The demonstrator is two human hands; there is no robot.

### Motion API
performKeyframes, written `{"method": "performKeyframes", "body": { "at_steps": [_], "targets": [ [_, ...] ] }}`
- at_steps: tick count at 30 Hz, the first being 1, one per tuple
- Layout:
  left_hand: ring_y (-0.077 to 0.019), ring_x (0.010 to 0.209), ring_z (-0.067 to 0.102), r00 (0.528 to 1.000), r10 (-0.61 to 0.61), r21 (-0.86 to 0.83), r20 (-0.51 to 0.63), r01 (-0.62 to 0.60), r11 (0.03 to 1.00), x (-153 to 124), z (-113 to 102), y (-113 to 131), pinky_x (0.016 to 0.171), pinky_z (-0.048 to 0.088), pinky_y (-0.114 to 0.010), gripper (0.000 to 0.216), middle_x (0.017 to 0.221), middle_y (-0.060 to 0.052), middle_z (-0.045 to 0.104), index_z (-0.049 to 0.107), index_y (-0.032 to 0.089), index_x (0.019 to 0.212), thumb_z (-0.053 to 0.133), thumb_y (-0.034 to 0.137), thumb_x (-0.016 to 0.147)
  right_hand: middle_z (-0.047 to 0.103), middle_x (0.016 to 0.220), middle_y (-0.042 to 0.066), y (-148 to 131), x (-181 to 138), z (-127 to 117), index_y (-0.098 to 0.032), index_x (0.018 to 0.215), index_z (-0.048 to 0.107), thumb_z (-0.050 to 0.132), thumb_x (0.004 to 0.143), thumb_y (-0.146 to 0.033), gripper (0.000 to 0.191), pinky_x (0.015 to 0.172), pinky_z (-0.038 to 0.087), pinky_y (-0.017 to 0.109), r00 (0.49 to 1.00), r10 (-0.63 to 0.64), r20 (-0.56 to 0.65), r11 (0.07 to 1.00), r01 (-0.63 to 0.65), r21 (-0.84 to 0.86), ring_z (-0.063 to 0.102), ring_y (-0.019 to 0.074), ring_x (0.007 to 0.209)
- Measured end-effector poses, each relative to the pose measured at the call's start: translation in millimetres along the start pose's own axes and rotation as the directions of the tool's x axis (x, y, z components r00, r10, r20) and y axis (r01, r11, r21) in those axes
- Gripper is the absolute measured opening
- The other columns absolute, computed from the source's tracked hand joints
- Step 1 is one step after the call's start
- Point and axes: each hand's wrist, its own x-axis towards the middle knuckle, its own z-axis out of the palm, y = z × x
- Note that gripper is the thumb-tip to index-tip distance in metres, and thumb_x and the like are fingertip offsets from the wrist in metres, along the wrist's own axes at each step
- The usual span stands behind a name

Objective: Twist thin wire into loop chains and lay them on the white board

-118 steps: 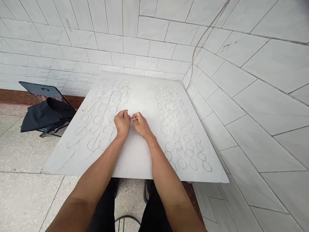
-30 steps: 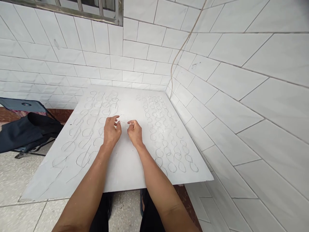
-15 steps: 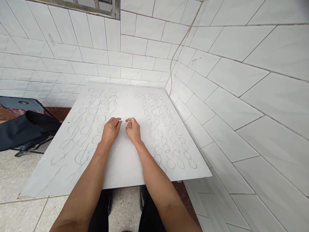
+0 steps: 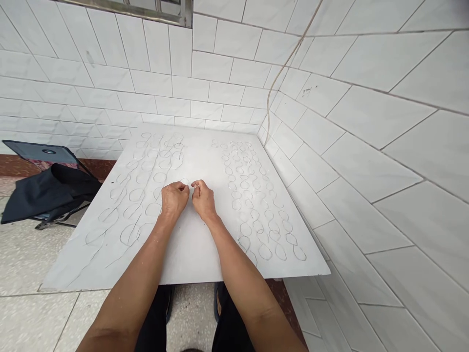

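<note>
My left hand (image 4: 175, 199) and my right hand (image 4: 202, 199) meet over the middle of a white board (image 4: 194, 244). Both hands are pinched, fingertips almost touching, on a thin wire loop (image 4: 185, 182) that is barely visible between them. To the left of my hands lie several larger wire loops (image 4: 139, 195) in rows. To the right lie several smaller wire loops (image 4: 252, 205) in rows.
White tiled walls close in at the back and on the right, and a thin cable (image 4: 282, 68) hangs down the corner. A dark cloth (image 4: 47, 193) lies over a folding chair (image 4: 40, 151) on the floor at the left. My legs show under the board's near edge.
One second ago my left hand was open beside the wire; it has since closed and met my right hand. The view has shifted slightly.
</note>
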Motion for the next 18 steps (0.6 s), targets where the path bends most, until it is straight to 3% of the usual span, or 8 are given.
{"method": "performKeyframes", "body": {
  "at_steps": [4,7,11,14,18],
  "targets": [
    [-0.0192,0.062,0.058,0.997,0.078,0.015,-0.014,-0.077,0.997,0.6,1.9,-3.3,0.063,0.043,-0.032,0.022,0.068,-0.005,0.067,0.067,0.022,0.065,0.057,0.024,0.084,0.062,0.075,0.0,1.7,-0.2,1.9,-0.024,0.101,0.059,0.037,0.096,-0.025,0.022,0.057,0.035,0.027,1.0,-0.006,0.02,1.0,0.007,-0.015,0.049,0.0147,0.056],
    [-0.0207,0.072,0.064,0.997,0.076,-0.061,-0.022,-0.078,0.995,0.5,2.5,-2.8,0.071,0.049,-0.033,0.016,0.083,-0.007,0.072,0.073,0.021,0.093,0.059,0.022,0.085,0.064,0.078,0.001,3.2,1.5,3.0,-0.024,0.101,0.058,0.038,0.096,-0.027,0.021,0.059,0.038,0.027,1.0,0.021,-0.009,1.0,-0.021,0.003,0.052,0.0155,0.059],
    [-0.0191,0.075,0.067,1.0,-0.01,-0.186,-0.006,0.008,0.982,-2.9,1.1,4.3,0.071,0.052,-0.032,0.043,0.1,-0.007,0.073,0.058,0.023,0.128,0.062,0.019,0.085,0.063,0.074,0.001,2.2,4.2,3.6,-0.024,0.102,0.058,0.039,0.097,-0.032,0.02,0.055,0.039,0.027,0.994,0.093,-0.048,0.993,-0.089,0.084,0.052,0.0154,0.055],
    [-0.0182,0.074,0.069,0.998,-0.063,-0.231,-0.03,0.055,0.971,-5.9,1.9,9.3,0.069,0.052,-0.031,0.037,0.105,-0.009,0.073,0.053,0.023,0.122,0.062,0.023,0.086,0.059,0.067,-0.001,0.3,5.5,3.5,-0.024,0.102,0.057,0.039,0.098,-0.033,0.02,0.056,0.042,0.027,0.989,0.14,-0.051,0.978,-0.13,0.165,0.054,0.016,0.056],
    [-0.0189,0.071,0.069,0.99,-0.137,-0.272,-0.026,0.125,0.954,-7.9,6.1,13.0,0.065,0.052,-0.031,0.023,0.101,-0.011,0.073,0.058,0.02,0.102,0.062,0.039,0.09,0.054,0.06,-0.003,0.2,7.5,4.7,-0.024,0.103,0.053,0.037,0.099,-0.034,0.019,0.051,0.043,0.027,0.979,0.2,-0.049,0.939,-0.177,0.295,0.052,0.0156,0.05]
  ]
}}
